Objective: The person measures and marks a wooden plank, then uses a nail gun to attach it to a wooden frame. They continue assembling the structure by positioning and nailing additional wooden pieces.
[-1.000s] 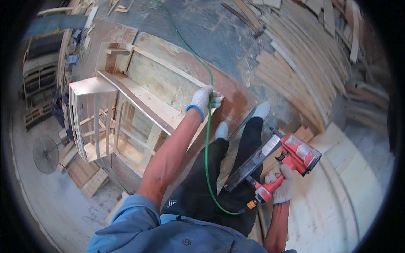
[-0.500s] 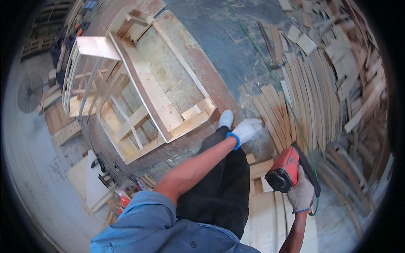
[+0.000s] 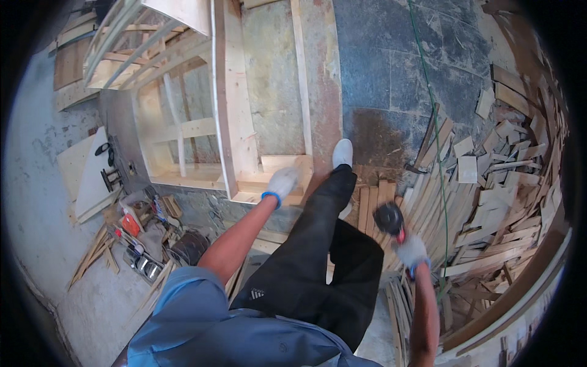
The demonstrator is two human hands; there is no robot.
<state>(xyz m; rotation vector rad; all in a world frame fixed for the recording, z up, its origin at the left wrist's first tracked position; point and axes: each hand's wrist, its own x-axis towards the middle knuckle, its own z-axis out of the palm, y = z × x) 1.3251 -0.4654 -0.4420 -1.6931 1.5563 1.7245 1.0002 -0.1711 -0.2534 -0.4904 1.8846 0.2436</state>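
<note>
Head view: wood offcuts [image 3: 495, 208] lie heaped along the right side, loose and rough-edged. Ahead and to the left lies the open timber furniture frame [image 3: 237, 98], its curved slats farthest left; it looks stiff but bulky, likely awkward for one hand, and its long rails seem safer to grasp than the thin slats, which might crack. The nailer [image 3: 389, 218], at the right and seen nearly end-on with a dark round cap, is probably dense and top-heavy, best gripped by its red handle. The gloved right hand [image 3: 412, 251] has its fingers wrapped around that handle. The left hand [image 3: 284, 182], also gloved, is over the frame's near end; blur hides whether it touches, and I cannot tell whether its fingers are together or apart.
</note>
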